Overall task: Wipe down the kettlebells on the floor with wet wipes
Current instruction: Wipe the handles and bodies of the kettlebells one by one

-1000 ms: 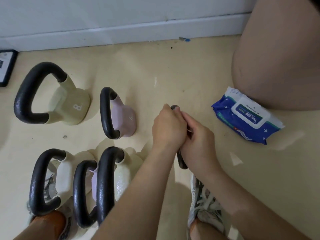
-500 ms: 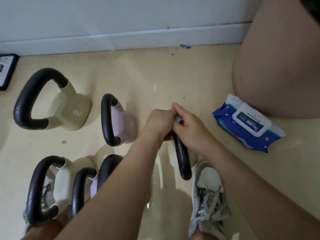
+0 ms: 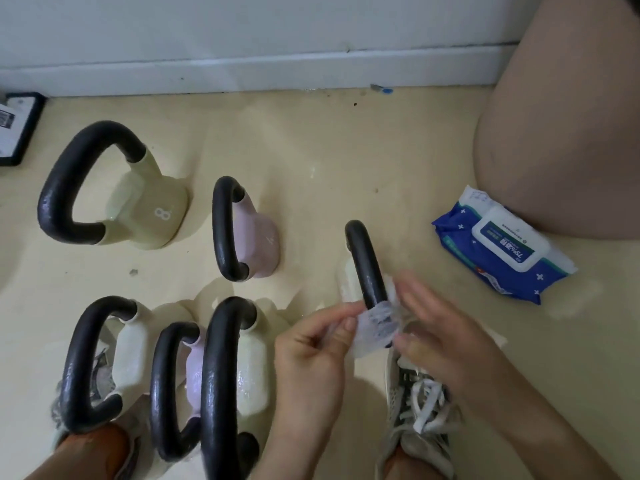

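1. Cream vinyl floor (image 3: pixel 311 140) runs back to a white baseboard (image 3: pixel 277 69) along the far edge; a wide bare strip lies between that baseboard and the nearest kettlebells.
2. Open floor also shows between the pink kettlebell (image 3: pixel 254 239) and the one under the hands, and to the near right of the wipes pack (image 3: pixel 502 244).
3. At right a bare knee (image 3: pixel 561 133) closes off the far corner, just behind the blue-and-white pack with its white flip lid shut.
4. A black-framed item (image 3: pixel 19 128) is cut off at the left edge.
5. The olive kettlebell (image 3: pixel 145 209), marked 8, stands far left; three more, two cream and one pink, crowd together at the near left (image 3: pixel 221 375), their black handles close side by side.
6. The kettlebell being wiped (image 3: pixel 365 261) stands in the centre, black handle edge-on, its pale body mostly hidden behind it.
7. A crumpled white wet wipe (image 3: pixel 375 327), greyed with dirt, lies against the handle's near end.
8. The left hand (image 3: pixel 311 358) pinches the wipe's left edge between thumb and fingers.
9. The right hand (image 3: pixel 440 337) is blurred; its fingers look loosely spread at the wipe's right edge, and I cannot tell if they grip it.
10. A laced grey sneaker (image 3: pixel 419 410) sits under the right wrist.
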### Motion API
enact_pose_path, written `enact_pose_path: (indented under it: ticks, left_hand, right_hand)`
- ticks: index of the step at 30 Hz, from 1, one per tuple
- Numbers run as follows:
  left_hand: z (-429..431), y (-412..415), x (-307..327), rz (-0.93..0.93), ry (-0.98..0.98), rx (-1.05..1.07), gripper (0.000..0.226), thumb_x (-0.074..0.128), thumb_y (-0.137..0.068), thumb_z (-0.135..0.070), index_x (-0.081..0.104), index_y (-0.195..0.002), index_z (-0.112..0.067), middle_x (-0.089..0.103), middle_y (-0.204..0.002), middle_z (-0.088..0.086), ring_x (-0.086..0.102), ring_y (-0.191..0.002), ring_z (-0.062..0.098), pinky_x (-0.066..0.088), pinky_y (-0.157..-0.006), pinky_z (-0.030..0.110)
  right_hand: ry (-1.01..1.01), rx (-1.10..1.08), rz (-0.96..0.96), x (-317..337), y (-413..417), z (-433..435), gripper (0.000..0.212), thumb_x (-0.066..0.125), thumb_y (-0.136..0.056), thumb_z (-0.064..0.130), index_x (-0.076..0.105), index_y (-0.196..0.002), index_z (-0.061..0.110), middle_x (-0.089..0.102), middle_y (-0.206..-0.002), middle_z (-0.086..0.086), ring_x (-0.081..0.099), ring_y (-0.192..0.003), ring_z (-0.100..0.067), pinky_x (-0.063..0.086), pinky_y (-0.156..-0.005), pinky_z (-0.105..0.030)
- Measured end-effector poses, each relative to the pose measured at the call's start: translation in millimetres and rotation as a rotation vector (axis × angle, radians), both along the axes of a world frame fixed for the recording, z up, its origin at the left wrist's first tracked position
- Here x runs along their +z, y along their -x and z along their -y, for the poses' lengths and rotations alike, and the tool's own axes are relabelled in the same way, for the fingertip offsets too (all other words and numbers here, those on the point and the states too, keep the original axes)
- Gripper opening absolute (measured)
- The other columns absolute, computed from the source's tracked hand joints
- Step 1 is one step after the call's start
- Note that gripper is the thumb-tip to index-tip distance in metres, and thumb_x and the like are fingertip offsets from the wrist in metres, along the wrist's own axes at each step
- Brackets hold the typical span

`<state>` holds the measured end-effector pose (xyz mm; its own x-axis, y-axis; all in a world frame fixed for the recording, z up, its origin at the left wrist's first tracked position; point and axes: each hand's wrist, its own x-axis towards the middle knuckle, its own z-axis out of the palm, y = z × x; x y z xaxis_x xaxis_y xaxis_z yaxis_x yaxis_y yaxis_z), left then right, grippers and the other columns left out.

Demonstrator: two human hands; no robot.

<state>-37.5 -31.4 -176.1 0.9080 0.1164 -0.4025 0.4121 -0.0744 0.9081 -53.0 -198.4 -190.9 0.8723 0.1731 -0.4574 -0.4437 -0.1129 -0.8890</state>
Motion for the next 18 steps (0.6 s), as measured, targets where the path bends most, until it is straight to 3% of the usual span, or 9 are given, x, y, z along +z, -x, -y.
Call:
enact_pose_path:
  ticks: [2, 4, 7, 10, 12, 13, 16, 18]
  left_hand:
    - [-10.2, -10.6, 20.0, 0.044, 0.109, -0.117, 0.028, 0.064, -0.083, -0.002, 0.078, -0.076, -0.026, 0.074, -0.079, -0.001, 0.067, -0.079, 0.013, 0.05, -0.075, 0.025]
    - [-14.5, -23.6, 41.9, -0.055, 0.426, -0.117, 0.029, 0.057, -0.08, 0.0, 0.076, -0.073, -0.021, 0.065, -0.068, 0.001, 0.06, -0.063, 0.013, 0.05, -0.06, 0.023]
    - [-15.9, -45.3, 51.8, -0.215, 0.672, 0.009, 0.021, 0.056, -0.079, -0.006, 0.073, -0.077, -0.017, 0.046, -0.06, 0.003, 0.043, -0.05, 0.014, 0.047, -0.055, 0.026]
    - [-15.5, -57.9, 45.4, -0.328, 0.527, 0.012, 0.014, 0.057, -0.091, -0.02, 0.07, -0.091, -0.017, 0.043, -0.058, -0.002, 0.041, -0.045, 0.013, 0.052, -0.07, 0.033]
    - [-13.1, -54.9, 31.0, -0.36, 0.225, -0.103, 0.021, 0.067, -0.087, -0.032, 0.066, -0.106, -0.023, 0.06, -0.071, -0.005, 0.059, -0.055, 0.009, 0.053, -0.062, 0.025]
    - [-11.6, -50.3, 20.8, -0.365, 0.141, -0.157, 0.031, 0.072, -0.083, -0.032, 0.062, -0.113, -0.028, 0.067, -0.083, -0.005, 0.066, -0.066, 0.007, 0.055, -0.065, 0.025]
    - [-2.5, -33.2, 1.1, -0.367, 0.213, -0.349, 0.057, 0.075, -0.079, -0.012, 0.053, -0.127, -0.03, 0.07, -0.103, 0.005, 0.07, -0.095, 0.018, 0.056, -0.086, 0.037]
    - [1.6, -29.3, -5.6, -0.321, 0.244, -0.419, 0.059, 0.067, -0.071, 0.001, 0.054, -0.123, -0.023, 0.063, -0.098, 0.017, 0.065, -0.092, 0.023, 0.053, -0.091, 0.04]
  right_hand:
    - [-0.159, -0.15, -0.073, 4.8, -11.1, 9.6, 0.095, 0.077, -0.065, 0.059, 0.028, -0.146, 0.044, 0.045, -0.142, 0.025, 0.047, -0.127, 0.006, 0.043, -0.106, -0.029]
    - [-0.258, -0.232, -0.183, 3.0, -24.0, 9.8, 0.1, 0.079, -0.059, 0.063, 0.038, -0.145, 0.033, 0.056, -0.137, 0.01, 0.057, -0.122, -0.007, 0.043, -0.105, -0.039]
    - [-0.239, -0.125, -0.282, 5.8, -46.9, -8.6, 0.038, 0.053, -0.094, 0.041, 0.061, -0.123, 0.017, 0.072, -0.099, -0.002, 0.069, -0.091, -0.01, 0.054, -0.079, -0.03]
    - [-0.317, -0.153, -0.358, 3.6, -63.2, -28.4, 0.035, 0.048, -0.097, 0.037, 0.063, -0.102, 0.007, 0.065, -0.076, -0.009, 0.061, -0.064, -0.017, 0.047, -0.056, -0.026]
    - [-0.247, -0.169, -0.333, 0.4, -70.0, -38.3, 0.028, 0.052, -0.095, 0.033, 0.059, -0.09, 0.006, 0.056, -0.061, -0.007, 0.05, -0.052, -0.017, 0.041, -0.048, -0.025]
    - [-0.201, -0.177, -0.315, -2.4, -71.9, -43.0, 0.025, 0.054, -0.095, 0.031, 0.055, -0.083, 0.008, 0.051, -0.055, -0.005, 0.045, -0.048, -0.016, 0.037, -0.046, -0.027]
    - [-0.09, -0.239, -0.272, -7.7, -74.6, -55.3, 0.028, 0.056, -0.094, 0.026, 0.048, -0.071, 0.012, 0.042, -0.05, -0.005, 0.038, -0.04, -0.015, 0.033, -0.043, -0.027]
    - [-0.042, -0.273, -0.252, -10.2, -75.0, -61.1, 0.031, 0.056, -0.093, 0.022, 0.046, -0.066, 0.01, 0.04, -0.049, -0.007, 0.037, -0.038, -0.015, 0.034, -0.042, -0.025]
